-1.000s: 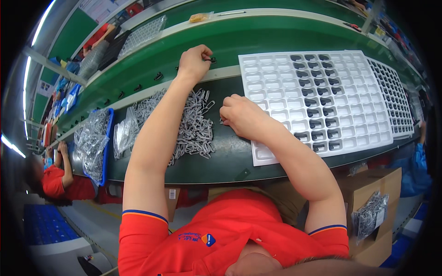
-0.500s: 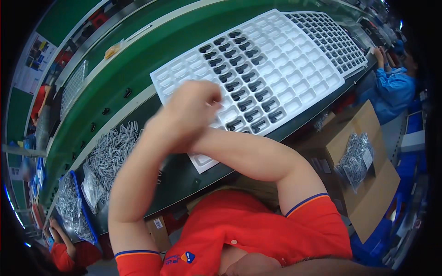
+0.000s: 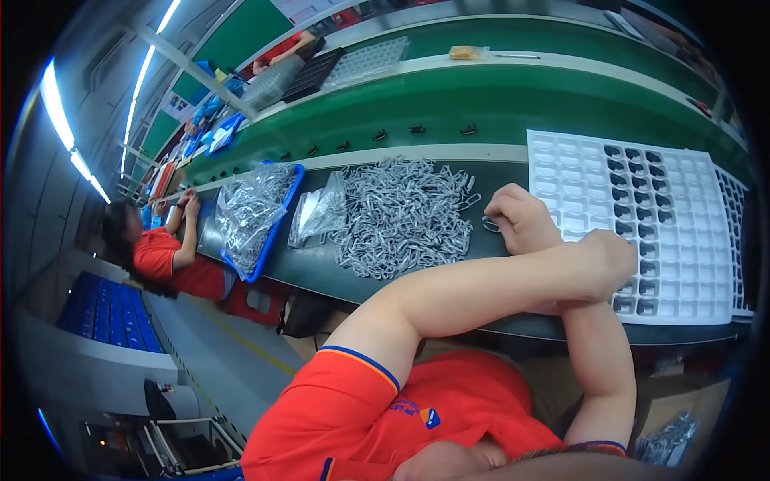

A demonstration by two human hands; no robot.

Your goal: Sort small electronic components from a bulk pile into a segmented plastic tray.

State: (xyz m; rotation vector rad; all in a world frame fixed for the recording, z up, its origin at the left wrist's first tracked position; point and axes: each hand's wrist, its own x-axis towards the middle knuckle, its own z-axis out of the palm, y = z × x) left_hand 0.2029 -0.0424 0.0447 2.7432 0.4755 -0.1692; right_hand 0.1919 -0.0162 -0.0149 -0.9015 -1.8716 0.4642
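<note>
This is a factory floor, an assembly line by the look of it. A long green conveyor belt (image 3: 513,96) runs between pale rails, with small black parts (image 3: 417,129) spaced along it. On the dark workbench (image 3: 321,264) beside it there's a loose heap of grey looped links (image 3: 405,220), a blue bin (image 3: 290,196) of bagged pieces (image 3: 250,212), and a white compartment tray (image 3: 690,224) partly filled in rows. The worker at this bench wears a red polo shirt (image 3: 337,409), and another person in red (image 3: 164,252) sits further along. Fluorescent tubes (image 3: 58,104) glare overhead, and a yellow line (image 3: 269,358) marks the grey floor.
</note>
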